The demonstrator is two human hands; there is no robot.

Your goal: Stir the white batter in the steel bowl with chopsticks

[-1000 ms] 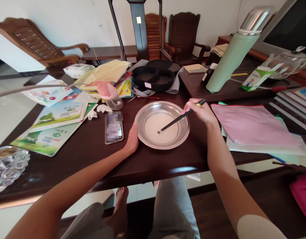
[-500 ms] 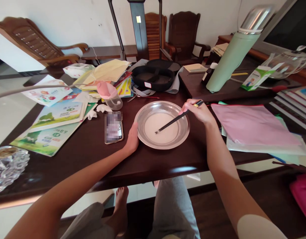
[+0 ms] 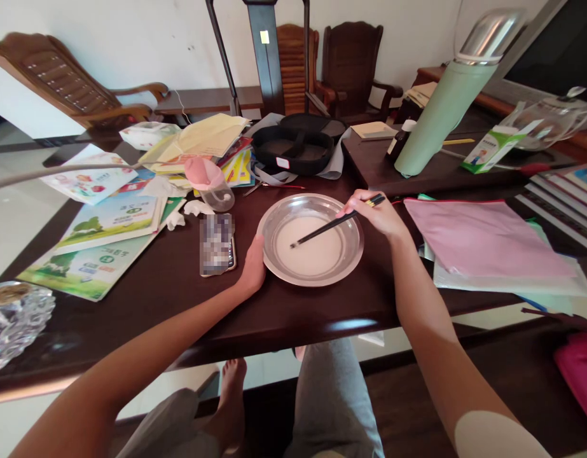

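A round metal basin [image 3: 269, 264] stands on the dark wooden table, with a whitish liquid [image 3: 312, 254] in its bottom. My left hand [image 3: 254, 266] grips its left side, thumb at the rim; the other fingers are mostly hidden. Black chopsticks [image 3: 329, 225] with gold bands near the top are pinched in my right hand [image 3: 376, 213] above the right rim. Their tips reach into the liquid left of its middle. They lie so close together that I cannot make out each stick. Left of my left hand lies a phone [image 3: 231, 254] with a blurred screen.
Behind the phone stand a pink-lidded cup [image 3: 210, 181] and crumpled tissues [image 3: 198, 208]. Booklets [image 3: 116, 222] lie at left, a black case [image 3: 293, 149] behind the basin. A green thermos [image 3: 446, 121] rises at back right; a pink folder [image 3: 484, 235] lies at right.
My right hand has shifted slightly left, and the chopstick tips have moved left and a little away from me through the liquid. My left hand keeps its place on the basin.
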